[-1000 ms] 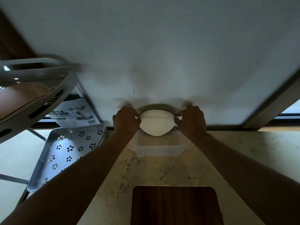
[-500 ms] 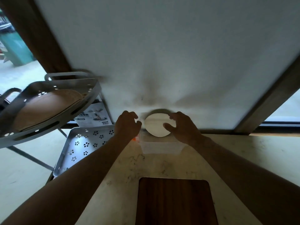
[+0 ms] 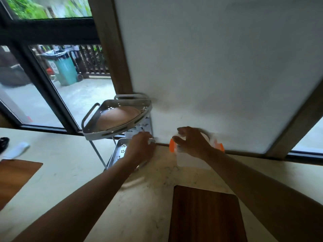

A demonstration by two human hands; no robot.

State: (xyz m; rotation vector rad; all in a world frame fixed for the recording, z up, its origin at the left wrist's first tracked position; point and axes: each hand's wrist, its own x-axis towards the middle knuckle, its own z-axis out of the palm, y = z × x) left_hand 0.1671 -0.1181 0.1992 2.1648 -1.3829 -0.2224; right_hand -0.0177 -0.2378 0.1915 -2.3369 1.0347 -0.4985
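A clear plastic box (image 3: pixel 192 162) with orange clips (image 3: pixel 172 145) stands on the pale marble counter (image 3: pixel 139 198) against the white wall. A round white plate (image 3: pixel 207 137) leans on the wall behind it, mostly hidden. My right hand (image 3: pixel 191 144) hovers just in front of the box and plate, its fingers loosely curled and holding nothing. My left hand (image 3: pixel 139 148) is over the right edge of the grey rack's lower tray (image 3: pixel 118 152). Its back faces me and its fingers are blurred, so I cannot tell whether it holds anything.
The grey two-tier corner rack carries a brown round item in its upper tray (image 3: pixel 117 117), with a printed leaflet (image 3: pixel 139 130) behind it. A dark wooden board (image 3: pixel 206 215) lies near me, another board (image 3: pixel 15 175) at the far left. Windows flank the wall.
Both hands have let go of the white plate, which now leans on the wall. My left hand moved left to the rack, my right hand drew back slightly, and the view swung left.
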